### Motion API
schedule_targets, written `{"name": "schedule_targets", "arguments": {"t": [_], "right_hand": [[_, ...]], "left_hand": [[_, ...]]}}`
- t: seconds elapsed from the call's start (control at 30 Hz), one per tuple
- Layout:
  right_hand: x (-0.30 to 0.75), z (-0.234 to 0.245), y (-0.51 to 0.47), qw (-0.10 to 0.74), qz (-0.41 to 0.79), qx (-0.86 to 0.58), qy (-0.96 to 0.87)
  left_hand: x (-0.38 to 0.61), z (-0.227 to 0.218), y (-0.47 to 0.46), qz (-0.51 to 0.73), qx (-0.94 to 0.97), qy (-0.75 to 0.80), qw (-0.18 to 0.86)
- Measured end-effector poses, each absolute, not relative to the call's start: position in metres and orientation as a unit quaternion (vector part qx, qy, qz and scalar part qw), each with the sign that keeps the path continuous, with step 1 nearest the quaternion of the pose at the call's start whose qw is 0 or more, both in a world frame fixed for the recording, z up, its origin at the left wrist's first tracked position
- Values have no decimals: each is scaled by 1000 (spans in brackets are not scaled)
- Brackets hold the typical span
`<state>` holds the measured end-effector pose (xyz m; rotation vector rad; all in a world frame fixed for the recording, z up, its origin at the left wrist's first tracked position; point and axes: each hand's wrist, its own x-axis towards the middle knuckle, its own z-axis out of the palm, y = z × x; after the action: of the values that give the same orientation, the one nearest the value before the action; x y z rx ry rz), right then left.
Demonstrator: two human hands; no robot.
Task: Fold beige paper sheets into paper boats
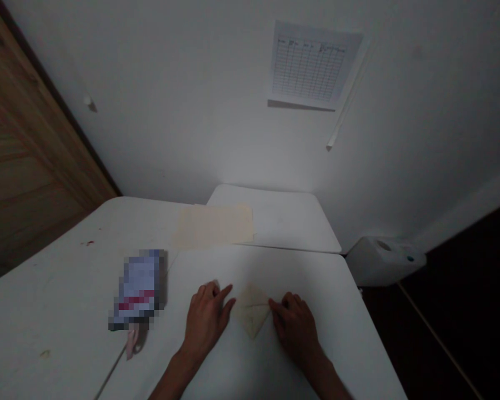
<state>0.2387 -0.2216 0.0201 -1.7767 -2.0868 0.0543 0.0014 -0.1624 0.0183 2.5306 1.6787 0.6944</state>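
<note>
A small piece of pale folded paper (252,319) lies on the white table like a diamond, one corner toward me, with crease lines across its middle. At its right corner, my right hand (294,325) is closed, thumb and forefinger pinching the paper's edge. My left hand (208,314) is beside the left corner. Its thumb and forefinger are apart with nothing visible between them, and the other fingers are curled. Whether the left thumb tip touches the paper is hard to tell.
Pale paper sheets (214,225) lie farther back. A blurred-out pouch-like item (137,289) with a pinkish strap rests left. White tables (275,216) meet at seams. A printed chart (310,66) hangs on the wall. A white plastic container (375,266) stands beyond the right edge.
</note>
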Motion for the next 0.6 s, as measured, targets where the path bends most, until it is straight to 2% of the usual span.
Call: {"name": "schedule_targets", "arguments": {"t": [0.23,0.6], "right_hand": [[220,26,-204,216,14,-659,-720],[214,34,-185,189,77,-699,-685]], "left_hand": [[2,19,-164,229,810,540,25],[4,20,-165,246,814,523,52]]}}
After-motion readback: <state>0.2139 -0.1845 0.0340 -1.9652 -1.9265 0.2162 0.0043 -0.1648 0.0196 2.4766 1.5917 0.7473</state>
